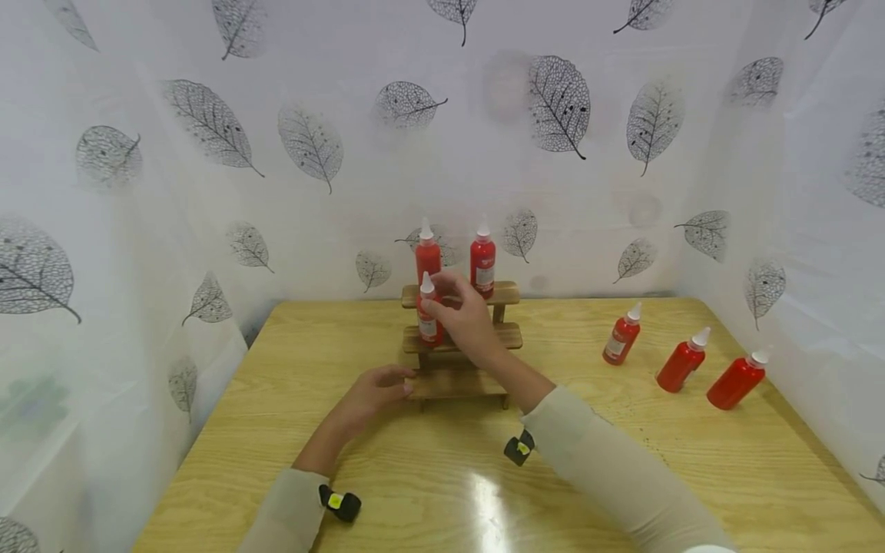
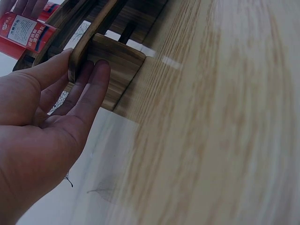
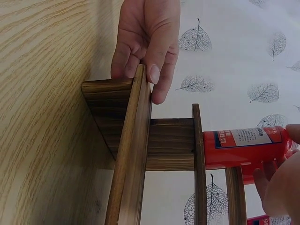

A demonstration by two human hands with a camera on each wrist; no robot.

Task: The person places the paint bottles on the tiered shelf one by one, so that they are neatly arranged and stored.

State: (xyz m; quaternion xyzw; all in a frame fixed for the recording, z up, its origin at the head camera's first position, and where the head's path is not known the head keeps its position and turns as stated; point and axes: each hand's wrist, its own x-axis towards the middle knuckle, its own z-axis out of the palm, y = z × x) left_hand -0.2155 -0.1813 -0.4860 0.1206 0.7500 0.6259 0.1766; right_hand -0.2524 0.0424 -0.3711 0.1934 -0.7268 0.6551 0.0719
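Right sleeve [image 1: 615, 468] aslant, hand [image 1: 470, 319] round bottle [image 1: 429, 326]

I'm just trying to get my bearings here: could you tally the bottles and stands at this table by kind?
Red bottles with white tips: 6 (2 on the top tier, 1 in the right hand, 3 on the table)
Wooden three-tier stand: 1
Total: 7

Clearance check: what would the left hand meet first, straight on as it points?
The left hand would first meet the lowest wooden step, whose left end it appears to hold; exact contact depth is unclear.
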